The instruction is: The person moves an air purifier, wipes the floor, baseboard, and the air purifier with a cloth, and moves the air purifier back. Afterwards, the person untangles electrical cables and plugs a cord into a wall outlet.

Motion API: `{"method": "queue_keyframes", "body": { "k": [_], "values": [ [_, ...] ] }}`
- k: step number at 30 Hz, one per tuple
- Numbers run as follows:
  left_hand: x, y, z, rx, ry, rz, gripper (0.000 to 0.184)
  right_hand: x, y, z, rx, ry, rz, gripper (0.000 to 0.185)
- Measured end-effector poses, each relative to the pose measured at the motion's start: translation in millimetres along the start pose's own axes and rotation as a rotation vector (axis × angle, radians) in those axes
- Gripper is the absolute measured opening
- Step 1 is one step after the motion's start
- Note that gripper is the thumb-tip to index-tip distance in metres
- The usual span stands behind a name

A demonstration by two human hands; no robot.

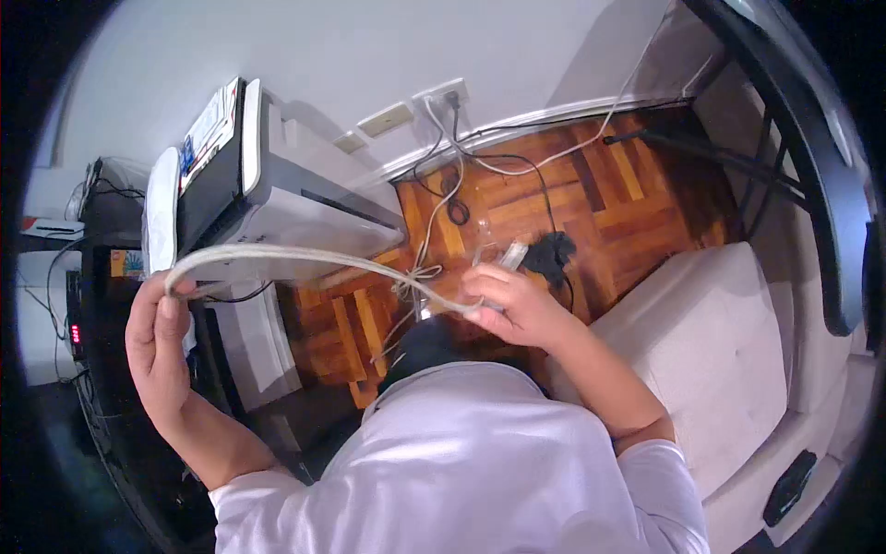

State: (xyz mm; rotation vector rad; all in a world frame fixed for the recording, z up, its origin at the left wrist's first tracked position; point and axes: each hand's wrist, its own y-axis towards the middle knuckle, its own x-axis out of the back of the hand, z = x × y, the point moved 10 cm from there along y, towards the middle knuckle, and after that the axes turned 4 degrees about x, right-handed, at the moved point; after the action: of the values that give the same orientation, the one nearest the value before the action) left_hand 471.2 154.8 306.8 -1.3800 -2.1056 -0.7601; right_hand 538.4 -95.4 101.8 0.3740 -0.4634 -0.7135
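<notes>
A whitish cable [305, 251] is gathered into a long loop and stretched between my two hands. My left hand [159, 337] has its fingers closed round the left end of the loop. On the other side, my right hand [517, 307] pinches the cable near the middle of the view. Just left of my right hand, a strand is wound or knotted round the bundle. From there a cable runs up toward the wall outlet [452, 96], and a loose end hangs down over the floor.
A white and grey box-shaped appliance [309, 217] stands left by the wall, papers on top. A dark bundled item [552, 256] and black cords lie on the parquet floor [609, 222]. A pale cushioned seat [701, 351] and a dark table edge [821, 185] are at right.
</notes>
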Motion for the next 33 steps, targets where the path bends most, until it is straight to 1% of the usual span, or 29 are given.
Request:
{"method": "queue_keyframes", "body": {
  "k": [1,2,3,5,6,7,8,9,10,11,12,13,14,15,16,18,19,21,22,23,24,25,27,28,29,30,31,32,33],
  "values": [
    [-4,4,1,0.006,0.066,0.046,0.02,-1,1,-7,-0.032,-0.043,-0.023,0.021],
    [-7,8,-2,-0.049,0.096,0.032,0.017,-8,1,-17,-0.099,-0.063,0.07,0.021],
    [-13,12,2,-0.033,0.017,0.077,0.014,-10,3,-21,-0.102,-0.07,0.069,0.021],
    [-38,25,11,-0.149,0.181,0.228,0.014,-19,5,-42,-0.173,-0.156,0.116,0.027],
    [-59,30,28,-0.107,0.243,0.354,0.015,-23,1,-53,-0.182,-0.167,0.117,0.027],
    [-85,31,49,-0.06,0.305,0.48,0.016,-26,-15,-82,-0.393,-0.177,0.098,0.035],
    [-129,32,74,-0.182,0.296,0.618,0.018,-36,-23,-112,-0.618,-0.183,0.099,0.043],
    [-151,29,109,-0.119,0.241,0.645,0.02,-44,-24,-117,-0.637,-0.172,0.11,0.043],
    [-175,24,138,-0.05,0.281,0.719,0.02,-45,-30,-126,-0.73,-0.2,0.096,0.05],
    [-193,19,164,-0.045,0.263,0.743,0.018,-45,-37,-134,-0.819,-0.234,0.077,0.057],
    [-211,11,204,-0.071,0.348,0.747,0.016,-47,-43,-140,-0.829,-0.236,0.075,0.057],
    [-219,8,227,-0.052,0.398,0.741,0.016,-43,-44,-142,-0.749,-0.385,0.056,0.059],
    [-223,6,246,0.026,0.452,0.779,0.018,-44,-43,-136,-0.674,-0.527,0.037,0.062],
    [-228,-1,266,0.023,0.448,0.794,0.018,-43,-44,-139,-0.862,-0.382,0.029,0.061],
    [-229,-4,287,0.045,0.378,0.72,0.019,-39,-39,-136,-0.873,-0.407,0.03,0.059],
    [-215,-4,292,0.081,0.186,0.606,0.02,-32,-37,-132,-0.885,-0.442,0.039,0.057],
    [-213,-3,298,0.08,0.175,0.597,0.02,-27,-33,-132,-0.869,-0.483,0.087,0.053],
    [-205,-6,299,-0.043,0.03,0.539,0.021,-17,-43,-136,-0.857,-0.521,0.142,0.049],
    [-204,-5,307,-0.036,0.027,0.537,0.021,-6,-61,-145,-0.907,-0.451,0.057,0.044],
    [-205,-6,321,0.067,-0.045,0.568,0.022,3,-84,-154,-0.961,-0.374,-0.028,0.04],
    [-206,-12,332,0.167,-0.113,0.603,0.023,9,-106,-155,-0.961,-0.476,-0.01,0.039],
    [-202,-13,328,0.165,-0.112,0.604,0.023,17,-122,-151,-0.951,-0.585,0.004,0.038],
    [-199,-12,335,0.445,-0.225,0.639,0.024,18,-186,-153,-1.407,-0.542,0.135,0.039],
    [-206,-13,343,0.408,-0.306,0.622,0.024,14,-219,-157,-1.421,-0.529,0.217,0.039],
    [-200,-6,330,0.391,-0.305,0.606,0.024,13,-245,-169,-1.429,-0.522,0.299,0.038],
    [-193,-4,324,0.585,-0.366,0.603,0.025,19,-243,-174,-1.41,-0.534,0.292,0.038],
    [-195,-10,325,0.79,-0.423,0.605,0.026,11,-236,-176,-1.373,-0.504,0.379,0.036],
    [-204,-7,324,0.794,-0.421,0.596,0.026,4,-230,-182,-1.337,-0.471,0.472,0.033],
    [-206,-10,329,0.877,-0.507,0.492,0.026,3,-226,-191,-1.34,-0.45,0.484,0.033]
  ]
}}
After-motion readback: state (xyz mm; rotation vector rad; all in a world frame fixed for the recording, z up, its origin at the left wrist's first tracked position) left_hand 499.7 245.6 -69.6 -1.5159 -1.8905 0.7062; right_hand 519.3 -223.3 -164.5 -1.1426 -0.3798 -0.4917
